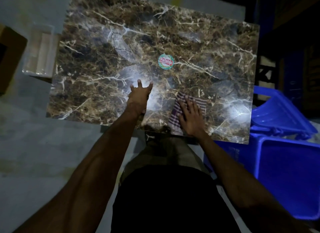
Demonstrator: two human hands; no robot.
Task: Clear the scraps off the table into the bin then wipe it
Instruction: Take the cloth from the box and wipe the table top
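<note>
A brown marble-patterned table (199, 42) fills the middle of the head view. My right hand (189, 117) lies flat with straight fingers on a purple-and-white striped cloth (200, 101) near the table's front edge. My left hand (139, 95) rests on the bare tabletop to the left of the cloth, fingers spread and straight. A blue bin (285, 173) with its lid (277, 111) tipped open stands on the floor at the table's right front corner. I see no loose scraps on the tabletop.
A round sticker (165, 61) with red lettering is stuck near the table's middle. On the floor to the left lie a clear plastic packet (40, 54) and a cardboard box (10, 59). Dark furniture stands behind the bin at the right.
</note>
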